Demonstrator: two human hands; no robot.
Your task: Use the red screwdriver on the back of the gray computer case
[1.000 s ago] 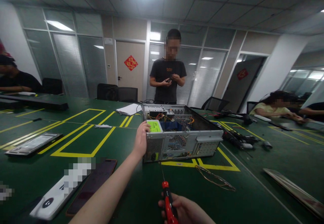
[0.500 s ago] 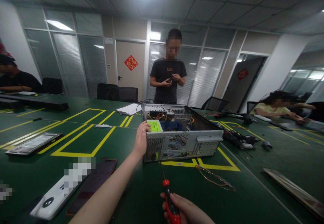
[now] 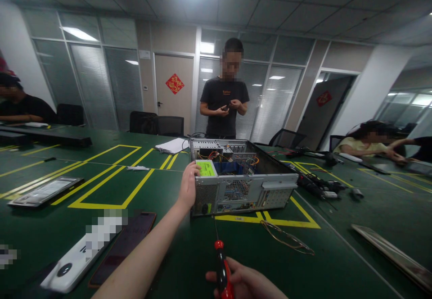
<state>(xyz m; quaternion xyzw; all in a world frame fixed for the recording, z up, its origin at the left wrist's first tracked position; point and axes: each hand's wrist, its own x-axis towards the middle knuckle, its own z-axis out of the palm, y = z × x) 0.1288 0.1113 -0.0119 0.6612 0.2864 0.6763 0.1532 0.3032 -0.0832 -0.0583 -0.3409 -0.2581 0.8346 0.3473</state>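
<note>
An open desktop computer case (image 3: 241, 186) lies on its side on the green table, its rear panel facing me, wires and a green-labelled power supply (image 3: 206, 169) showing inside. My left hand (image 3: 187, 187) grips the case's near left corner, fingers curled over the top edge. Close to the bottom of the view, my right hand (image 3: 245, 283) is closed round a red-and-black screwdriver (image 3: 220, 267). Its thin shaft points towards the case's rear panel, and the tip is short of it.
A white device (image 3: 72, 263) and a dark phone (image 3: 124, 244) lie near left. A side panel (image 3: 43, 192) rests far left, another panel (image 3: 393, 254) at right. A loose cable (image 3: 286, 240) and tools (image 3: 317, 185) lie right of the case. One person stands behind it; others sit around.
My right hand with the screwdriver has shifted slightly left and lower in the view. My left hand stays on the case corner.
</note>
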